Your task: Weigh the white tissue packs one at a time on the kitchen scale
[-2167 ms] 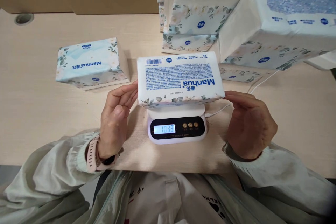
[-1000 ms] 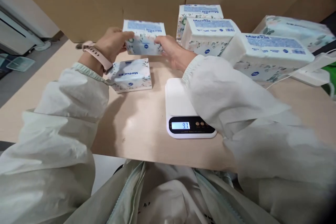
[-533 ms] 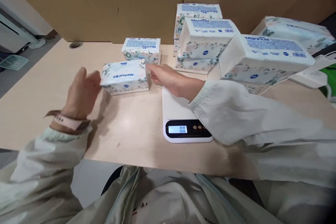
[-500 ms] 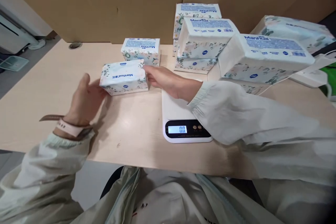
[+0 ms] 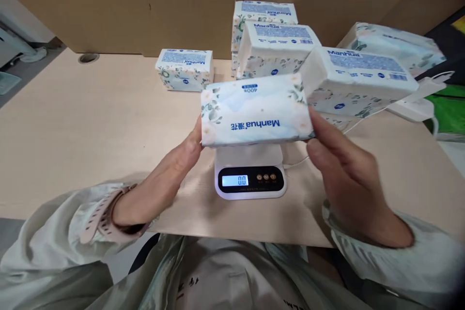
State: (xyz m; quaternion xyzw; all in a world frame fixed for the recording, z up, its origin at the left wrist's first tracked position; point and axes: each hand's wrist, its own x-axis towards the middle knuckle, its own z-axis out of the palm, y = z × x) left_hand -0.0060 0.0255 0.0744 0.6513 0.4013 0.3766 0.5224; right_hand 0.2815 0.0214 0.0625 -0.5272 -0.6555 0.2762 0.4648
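A floral white-and-blue tissue pack (image 5: 256, 109) is held between my two hands above the digital scale (image 5: 250, 155). My left hand (image 5: 170, 169) presses the pack's left end, with its fingertips hidden behind it. At the right end, my right hand (image 5: 348, 174) grips with thumb and fingers. The scale's lit display (image 5: 235, 180) reads 0.0. Part of the scale's platform is covered from view by the pack.
Behind on the left stands a single tissue pack (image 5: 185, 70). Several more packs (image 5: 279, 36) are stacked at the back right, near a white power strip (image 5: 414, 106) and cable. Cardboard panels (image 5: 181, 5) line the table's (image 5: 90, 121) back edge.
The tissue pack has been carried from the table's left side to the right, above the scale. My left hand has closed in on its left end. The scale still shows 0.0.
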